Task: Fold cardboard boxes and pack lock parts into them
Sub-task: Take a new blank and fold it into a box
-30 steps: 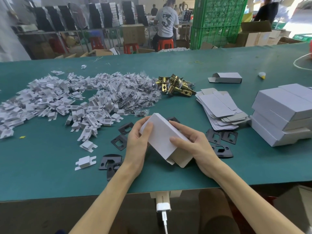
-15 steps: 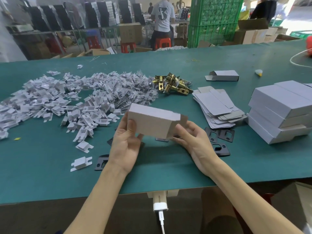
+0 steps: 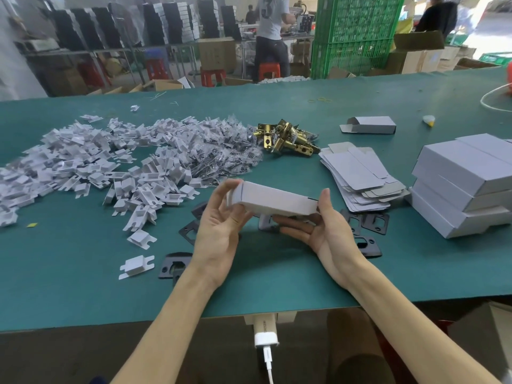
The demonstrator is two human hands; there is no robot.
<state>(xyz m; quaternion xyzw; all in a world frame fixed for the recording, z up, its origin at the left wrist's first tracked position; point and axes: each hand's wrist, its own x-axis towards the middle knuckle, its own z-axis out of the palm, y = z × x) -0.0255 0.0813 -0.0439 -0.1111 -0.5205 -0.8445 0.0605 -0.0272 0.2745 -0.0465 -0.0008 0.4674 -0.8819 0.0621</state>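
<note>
A small white cardboard box (image 3: 273, 199) is held level above the green table (image 3: 83, 286), long side toward me. My left hand (image 3: 219, 231) grips its left end, fingers curled round the closed flap. My right hand (image 3: 318, 231) holds its right end, thumb up against the end face and fingers under the box. Black strike plates (image 3: 371, 221) lie on the table beneath and around my hands. Brass latch parts (image 3: 288, 141) sit in a heap farther back.
A big heap of white plastic inserts (image 3: 83, 162) and bagged screws (image 3: 221, 153) covers the left. Flat box blanks (image 3: 357, 176) lie at the right, next to stacked finished boxes (image 3: 465, 187). One folded box (image 3: 371, 124) lies behind. A charger (image 3: 266, 338) hangs at the table's front edge.
The box has been lifted off the table and turned from tilted to level. Its left end flap is now closed, and my right hand has shifted to the right end.
</note>
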